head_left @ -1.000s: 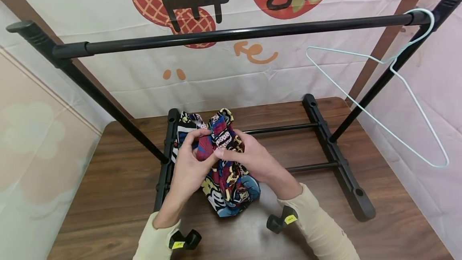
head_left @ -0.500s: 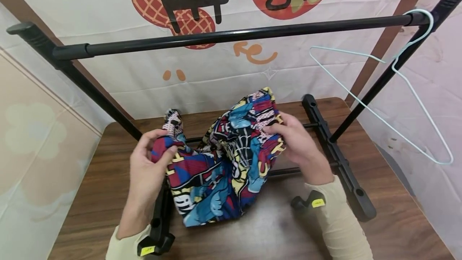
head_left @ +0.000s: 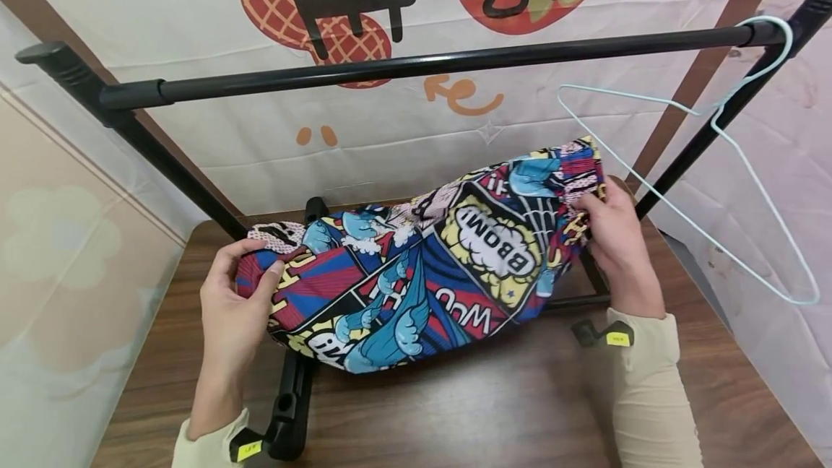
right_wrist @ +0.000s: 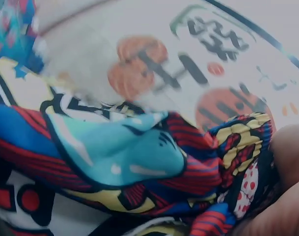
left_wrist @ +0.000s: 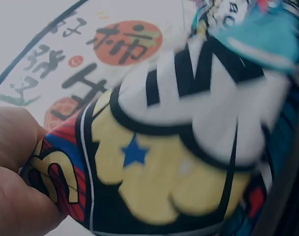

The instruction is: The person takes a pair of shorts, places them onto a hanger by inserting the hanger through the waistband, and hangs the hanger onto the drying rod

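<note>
A comic-print cloth piece (head_left: 396, 295) with gathered, elastic-looking edges hangs stretched above the table; its exact kind is unclear. My left hand (head_left: 237, 309) pinches its left end between thumb and fingers. At the right end, my right hand (head_left: 617, 251) grips the gathered edge, thumb in front. The left wrist view shows the cloth (left_wrist: 159, 162) spread out from the thumb and fingers (left_wrist: 16, 172). In the right wrist view the ruched edge (right_wrist: 242, 152) lies against the fingers (right_wrist: 286, 196). Part of the fingers of both hands is hidden behind the cloth.
A black rack's top bar (head_left: 455, 62) runs across behind the cloth. A pale blue hanger (head_left: 767, 193) hangs at its right end, close to the right hand. The rack's left foot (head_left: 289, 410) stands on the wooden table (head_left: 481, 410). A printed curtain (head_left: 260, 150) hangs behind.
The cloth was bunched between both hands one second ago. My hands have moved apart, left hand leftward, right hand rightward and up, and the cloth is now spread wide.
</note>
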Available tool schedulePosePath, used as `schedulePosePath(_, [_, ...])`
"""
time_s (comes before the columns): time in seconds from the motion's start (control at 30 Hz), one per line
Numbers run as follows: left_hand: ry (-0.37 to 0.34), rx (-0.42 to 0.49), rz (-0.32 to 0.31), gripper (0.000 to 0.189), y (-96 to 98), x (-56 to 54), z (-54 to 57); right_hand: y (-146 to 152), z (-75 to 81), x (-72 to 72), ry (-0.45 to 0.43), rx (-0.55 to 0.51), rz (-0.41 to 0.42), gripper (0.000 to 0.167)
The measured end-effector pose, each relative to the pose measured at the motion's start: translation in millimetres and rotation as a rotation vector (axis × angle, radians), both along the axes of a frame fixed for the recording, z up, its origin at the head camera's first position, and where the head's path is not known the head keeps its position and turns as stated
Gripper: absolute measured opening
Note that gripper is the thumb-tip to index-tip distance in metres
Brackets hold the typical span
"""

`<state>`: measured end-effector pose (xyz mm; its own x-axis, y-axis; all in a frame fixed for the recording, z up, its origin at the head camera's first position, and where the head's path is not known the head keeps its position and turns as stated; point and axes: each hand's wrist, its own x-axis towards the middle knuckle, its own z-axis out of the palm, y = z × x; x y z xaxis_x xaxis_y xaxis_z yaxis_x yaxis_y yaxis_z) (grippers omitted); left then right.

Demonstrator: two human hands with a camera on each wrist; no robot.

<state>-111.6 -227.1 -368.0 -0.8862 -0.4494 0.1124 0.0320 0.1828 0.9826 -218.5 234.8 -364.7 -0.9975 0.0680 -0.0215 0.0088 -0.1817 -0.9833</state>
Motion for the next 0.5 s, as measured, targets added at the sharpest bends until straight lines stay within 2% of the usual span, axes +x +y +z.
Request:
schedulePosePath(0.1, [-0.03,-0.028,-0.007,0.034,-3.1,-2.3,-8.3,16,-7.1,-3.9,-0.003,0.008,-0.066,0.037])
schedulePosePath(0.23, [-0.061,-0.044,-0.016,0.029,-5.9,-6.6,-17.2,26,-12.2,-6.2,-0.009,0.012,-0.087,0.032])
schedulePosePath(0.4, [-0.079,-0.069,0.007,0.026,-3.7,-12.7,-24.5,23,-9.8,-5.7,-0.009,0.045,-0.108,0.027])
schedulePosePath(0.5, [-0.054,-0.108,0.02,0.023,5.9,-16.3,-26.4,20,-3.9,-0.5,-0.007,0.026,-0.099,0.032])
